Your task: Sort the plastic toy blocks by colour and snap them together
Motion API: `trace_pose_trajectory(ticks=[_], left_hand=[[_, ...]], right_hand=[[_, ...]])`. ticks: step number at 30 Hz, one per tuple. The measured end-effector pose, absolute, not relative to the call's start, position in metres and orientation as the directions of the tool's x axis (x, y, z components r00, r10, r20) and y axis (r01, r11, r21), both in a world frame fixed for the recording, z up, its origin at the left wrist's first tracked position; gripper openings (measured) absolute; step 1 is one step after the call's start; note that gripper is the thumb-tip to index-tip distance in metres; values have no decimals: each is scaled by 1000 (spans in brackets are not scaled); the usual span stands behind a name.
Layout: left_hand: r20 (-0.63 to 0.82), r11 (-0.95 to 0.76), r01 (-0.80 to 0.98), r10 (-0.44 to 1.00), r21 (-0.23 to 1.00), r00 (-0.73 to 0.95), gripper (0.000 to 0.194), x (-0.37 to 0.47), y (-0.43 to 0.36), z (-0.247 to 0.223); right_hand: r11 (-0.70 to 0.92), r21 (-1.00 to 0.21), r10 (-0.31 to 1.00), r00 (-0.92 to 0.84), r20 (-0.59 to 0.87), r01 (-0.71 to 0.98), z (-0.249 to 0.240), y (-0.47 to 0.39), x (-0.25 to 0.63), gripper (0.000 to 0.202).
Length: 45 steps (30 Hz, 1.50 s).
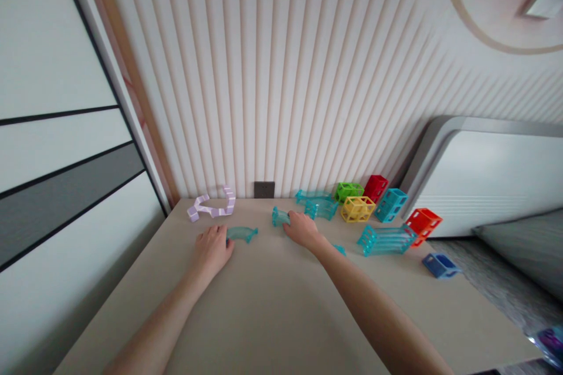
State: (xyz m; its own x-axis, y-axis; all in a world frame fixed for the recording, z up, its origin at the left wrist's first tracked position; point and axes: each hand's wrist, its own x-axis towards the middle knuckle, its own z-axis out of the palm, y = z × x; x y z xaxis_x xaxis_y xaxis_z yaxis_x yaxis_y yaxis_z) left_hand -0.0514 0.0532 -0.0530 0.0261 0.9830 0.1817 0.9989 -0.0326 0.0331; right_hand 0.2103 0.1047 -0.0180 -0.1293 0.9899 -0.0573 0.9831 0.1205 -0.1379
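My left hand (pixel 213 247) is closed on the left end of a translucent teal curved track piece (pixel 243 234), which lies on the table (pixel 264 304). To its right, my right hand (pixel 302 228) grips a second translucent teal track piece (pixel 278 217) by its near side; the fingers hide part of it. A teal end (pixel 339 249) pokes out beside my right forearm, and I cannot tell which piece it belongs to. Behind my right hand lie more teal track pieces (pixel 324 208). The two held pieces are apart.
Lilac linked blocks (pixel 214 211) stand at the back left. Toward the right are green (pixel 349 192), yellow (pixel 358 209), red (pixel 376 187), blue (pixel 391 205) and orange-red (pixel 423 224) frame blocks, stacked teal tracks (pixel 387 241) and a dark blue block (pixel 440 265). A ribbed wall (pixel 264 99) borders the table's back.
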Motion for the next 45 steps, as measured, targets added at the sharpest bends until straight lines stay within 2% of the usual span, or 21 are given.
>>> trace_pose_trajectory(ticks=[5,10,17,22,29,35,40,45], left_hand=[[105,51,997,993,-58,-45,25,-78,41,-42],[100,169,980,982,-109,-158,29,-106,42,-36],[101,275,958,958,-79,-267,30,-134,46,-40],[101,333,941,940,-64,-326,33,-138,46,-40],[106,302,951,950,-64,-294,38,-137,45,-42],[157,277,957,953,-92,-260,36,-131,46,-38],[274,187,978,949,-89,-157,35,-119,49,-35],[376,-49,999,926,23,37,33,-92,53,-40]], right_hand=[[141,-164,989,-146,-18,976,-22,108,198,29],[205,-193,978,-192,83,959,-22,110,176,36],[368,-142,914,-329,238,919,-15,98,153,46],[511,-92,844,-478,245,855,-22,85,124,49],[516,-82,844,-490,217,853,-35,94,82,33],[565,-103,813,-531,237,819,-23,97,73,38],[514,-98,842,-479,248,852,0,108,133,37],[353,-72,923,-335,192,933,26,136,245,47]])
